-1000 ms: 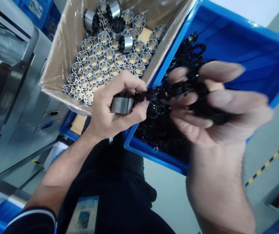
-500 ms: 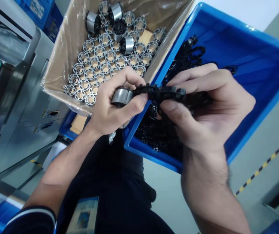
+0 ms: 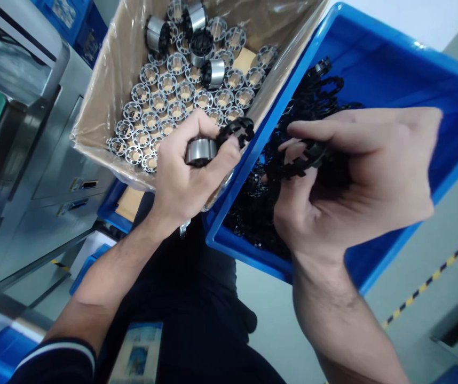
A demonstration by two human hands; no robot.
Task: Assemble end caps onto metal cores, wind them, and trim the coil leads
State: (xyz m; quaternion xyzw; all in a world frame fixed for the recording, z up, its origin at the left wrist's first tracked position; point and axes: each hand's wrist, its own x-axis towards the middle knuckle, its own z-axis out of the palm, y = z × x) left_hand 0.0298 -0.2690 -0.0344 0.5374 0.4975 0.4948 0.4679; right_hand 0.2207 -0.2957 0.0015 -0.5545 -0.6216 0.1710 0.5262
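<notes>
My left hand (image 3: 179, 184) is closed around a silver metal stator core (image 3: 200, 152). Between its thumb and forefinger it also pinches a toothed black plastic ring (image 3: 240, 127). My right hand (image 3: 377, 165), over the blue bin (image 3: 249, 257), grips another black plastic ring (image 3: 303, 162) between thumb and fingers. Its palm is in shadow, so I cannot tell whether more rings are tucked there. A gap separates the two hands. Many similar dark rings (image 3: 265, 224) lie piled in the bin below.
Left of the bin stands a plastic-lined cardboard box (image 3: 103, 101) with rows of bare metal cores (image 3: 184, 92). Several cores with black ends, such as this core (image 3: 215, 73), lie on top. A metal cabinet (image 3: 56, 154) stands at the left; striped tape (image 3: 433, 282) marks the floor.
The black rings in my two hands were close together and are now apart. My right hand has shifted right and turned, taking its ring along; the left still holds the core and a ring.
</notes>
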